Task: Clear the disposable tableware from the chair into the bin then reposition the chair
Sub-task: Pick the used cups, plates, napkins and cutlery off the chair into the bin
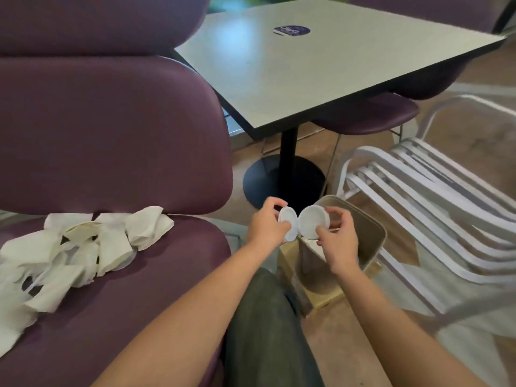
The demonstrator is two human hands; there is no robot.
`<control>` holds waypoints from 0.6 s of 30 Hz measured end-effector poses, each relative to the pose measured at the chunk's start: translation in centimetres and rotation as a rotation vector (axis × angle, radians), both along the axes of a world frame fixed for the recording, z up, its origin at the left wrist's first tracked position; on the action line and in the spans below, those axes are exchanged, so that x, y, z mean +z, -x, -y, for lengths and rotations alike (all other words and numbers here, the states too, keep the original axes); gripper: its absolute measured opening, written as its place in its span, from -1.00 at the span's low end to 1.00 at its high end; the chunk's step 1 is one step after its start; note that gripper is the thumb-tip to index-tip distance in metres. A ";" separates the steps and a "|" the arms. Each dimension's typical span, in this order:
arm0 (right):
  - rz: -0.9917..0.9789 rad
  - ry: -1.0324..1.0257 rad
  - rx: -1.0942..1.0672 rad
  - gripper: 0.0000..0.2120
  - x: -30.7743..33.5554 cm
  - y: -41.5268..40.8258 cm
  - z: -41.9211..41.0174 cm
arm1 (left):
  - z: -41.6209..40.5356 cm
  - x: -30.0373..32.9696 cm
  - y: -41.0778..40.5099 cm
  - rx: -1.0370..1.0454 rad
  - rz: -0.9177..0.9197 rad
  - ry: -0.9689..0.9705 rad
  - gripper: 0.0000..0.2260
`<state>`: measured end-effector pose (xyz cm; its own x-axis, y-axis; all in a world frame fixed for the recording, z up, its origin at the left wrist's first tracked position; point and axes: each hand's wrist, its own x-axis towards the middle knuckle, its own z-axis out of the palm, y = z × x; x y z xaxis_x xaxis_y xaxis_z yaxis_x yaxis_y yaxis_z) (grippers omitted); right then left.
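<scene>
Now L hand (268,223) pinches small white disposable bowl (287,224), R hand (336,236) grips another (312,222), both over beige bin (374,241); crumpled cups/napkins (69,252) on purple chair (111,289) seat.

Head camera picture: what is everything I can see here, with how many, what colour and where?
Small plates: two, white, one in each hand, above the bin.
Bin: one, beige, on the floor, beside the white chair.
Napkins and cups: a crumpled pile, white, on the purple chair's seat; count unclear.
Purple chair: one nearby, left.
Table: one, pale top, black pedestal, centre.
Sticker: one, dark blue, on the table.
White chair: one, slatted, right.
Left hand: holds one plate.
Right hand: holds the other.
</scene>
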<state>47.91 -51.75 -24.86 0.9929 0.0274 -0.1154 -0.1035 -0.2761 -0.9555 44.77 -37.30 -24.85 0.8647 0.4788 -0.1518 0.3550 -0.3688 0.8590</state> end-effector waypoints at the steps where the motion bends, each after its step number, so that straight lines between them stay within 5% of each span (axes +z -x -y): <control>1: 0.006 0.022 -0.024 -0.61 -0.2 -0.7 0.7 | 0.7 -0.4 -1.1 -0.017 -0.016 -0.029 -0.64; 8: 0.003 0.226 -0.100 -0.64 -3.0 -5.0 4.5 | 4.2 -3.8 -6.1 -0.098 -0.108 -0.111 -0.66; 14: -0.200 0.583 0.098 -0.58 -6.4 -6.6 6.0 | 6.9 -5.9 -8.0 -0.196 -0.193 -0.018 -0.47; 18: -0.183 0.594 0.164 -0.66 -6.1 -6.3 5.3 | 6.1 -6.0 -7.2 -0.207 -0.169 -0.053 -0.55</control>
